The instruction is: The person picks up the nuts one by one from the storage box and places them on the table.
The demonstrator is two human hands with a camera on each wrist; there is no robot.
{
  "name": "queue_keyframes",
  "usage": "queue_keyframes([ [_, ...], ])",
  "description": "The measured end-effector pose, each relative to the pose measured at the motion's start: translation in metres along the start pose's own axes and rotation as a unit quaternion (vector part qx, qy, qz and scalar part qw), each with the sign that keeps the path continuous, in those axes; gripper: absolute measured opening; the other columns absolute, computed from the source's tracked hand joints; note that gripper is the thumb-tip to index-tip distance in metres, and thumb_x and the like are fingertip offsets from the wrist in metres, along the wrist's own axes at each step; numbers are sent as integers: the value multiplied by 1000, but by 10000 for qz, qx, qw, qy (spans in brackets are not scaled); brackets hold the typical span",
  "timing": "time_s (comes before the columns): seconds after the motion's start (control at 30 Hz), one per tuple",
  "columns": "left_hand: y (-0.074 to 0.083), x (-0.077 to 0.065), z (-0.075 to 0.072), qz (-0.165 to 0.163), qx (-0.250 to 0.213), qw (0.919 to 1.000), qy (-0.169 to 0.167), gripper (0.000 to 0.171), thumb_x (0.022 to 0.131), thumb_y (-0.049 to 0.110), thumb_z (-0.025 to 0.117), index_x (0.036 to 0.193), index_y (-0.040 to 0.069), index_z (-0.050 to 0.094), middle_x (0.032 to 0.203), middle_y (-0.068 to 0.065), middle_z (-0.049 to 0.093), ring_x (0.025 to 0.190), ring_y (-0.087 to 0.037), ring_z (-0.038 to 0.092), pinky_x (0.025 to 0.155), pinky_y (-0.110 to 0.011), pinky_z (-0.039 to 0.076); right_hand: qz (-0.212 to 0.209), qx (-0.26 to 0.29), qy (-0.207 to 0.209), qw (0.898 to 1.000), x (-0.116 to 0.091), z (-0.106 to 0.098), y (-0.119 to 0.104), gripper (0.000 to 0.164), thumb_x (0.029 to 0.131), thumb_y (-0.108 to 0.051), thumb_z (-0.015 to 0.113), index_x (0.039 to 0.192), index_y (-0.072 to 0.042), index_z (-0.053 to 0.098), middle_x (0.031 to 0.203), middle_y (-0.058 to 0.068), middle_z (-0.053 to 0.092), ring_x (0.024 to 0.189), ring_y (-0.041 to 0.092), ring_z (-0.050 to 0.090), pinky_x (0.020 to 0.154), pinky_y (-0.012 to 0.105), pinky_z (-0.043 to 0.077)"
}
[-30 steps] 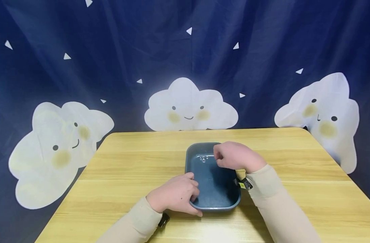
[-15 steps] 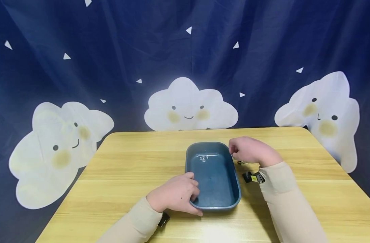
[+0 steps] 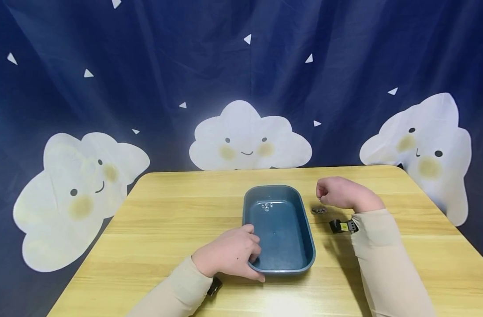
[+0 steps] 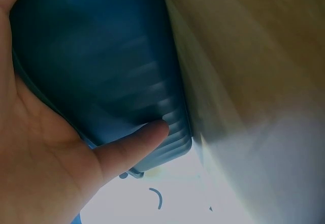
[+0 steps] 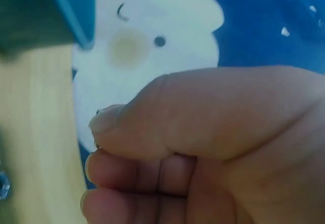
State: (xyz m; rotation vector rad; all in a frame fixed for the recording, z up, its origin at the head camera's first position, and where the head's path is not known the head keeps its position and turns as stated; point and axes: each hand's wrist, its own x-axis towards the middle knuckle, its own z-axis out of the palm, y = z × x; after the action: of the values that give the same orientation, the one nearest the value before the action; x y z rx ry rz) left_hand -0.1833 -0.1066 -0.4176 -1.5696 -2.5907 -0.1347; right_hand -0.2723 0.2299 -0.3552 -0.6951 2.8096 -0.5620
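A dark blue plastic bin [image 3: 279,242] stands on the wooden table, with several small shiny metal pieces [image 3: 267,207] near its far end. My left hand [image 3: 229,251] grips the bin's near left edge; in the left wrist view its thumb [image 4: 134,145] presses along the ribbed outer wall, and the other fingers reach over the rim. To the right of the bin my right hand [image 3: 346,193] pinches a tiny shiny piece [image 5: 98,113] between thumb and finger, mostly hidden by them. Just below that hand, several more metal pieces [image 3: 318,211] lie together on the tabletop.
The pale wooden table [image 3: 178,207] has rounded far corners. Behind it hangs a dark blue curtain [image 3: 158,66] printed with smiling clouds and small white triangles. A small wrist camera [image 3: 343,226] is strapped at the right cuff.
My right hand has moved right, from above the bin, past its right rim, to over the metal pieces on the table, which now show fully. The left hand and bin stay put.
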Motion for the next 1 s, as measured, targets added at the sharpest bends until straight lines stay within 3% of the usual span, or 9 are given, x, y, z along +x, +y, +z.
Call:
queue_keyframes([
  [0.4, -1, 0, -1, 95, -32, 9999, 9, 55, 71, 67, 80, 55, 28, 43, 61, 19, 33, 67, -9, 28, 64, -21, 23, 410, 285, -529, 9974, 5, 14, 28, 10, 79, -1, 55, 82, -9, 60, 77, 2, 54, 71, 19, 50, 64, 34, 39],
  [0.63, -1, 0, 0, 93, -10, 10000, 3, 55, 71, 67, 79, 55, 29, 43, 61, 19, 33, 67, -9, 28, 63, -20, 24, 894, 574, -747, 9915, 4, 26, 40, 17, 75, 0, 52, 85, -10, 62, 78, 3, 56, 70, 19, 51, 62, 34, 40],
  [1.0, 0, 0, -2, 53, 23, 10000, -16, 55, 70, 67, 80, 55, 28, 44, 61, 19, 33, 68, -9, 28, 63, -20, 24, 1092, 933, -839, 9861, 8, 33, 47, 21, 66, 3, 51, 82, -7, 60, 72, 5, 52, 62, 18, 48, 57, 33, 37],
])
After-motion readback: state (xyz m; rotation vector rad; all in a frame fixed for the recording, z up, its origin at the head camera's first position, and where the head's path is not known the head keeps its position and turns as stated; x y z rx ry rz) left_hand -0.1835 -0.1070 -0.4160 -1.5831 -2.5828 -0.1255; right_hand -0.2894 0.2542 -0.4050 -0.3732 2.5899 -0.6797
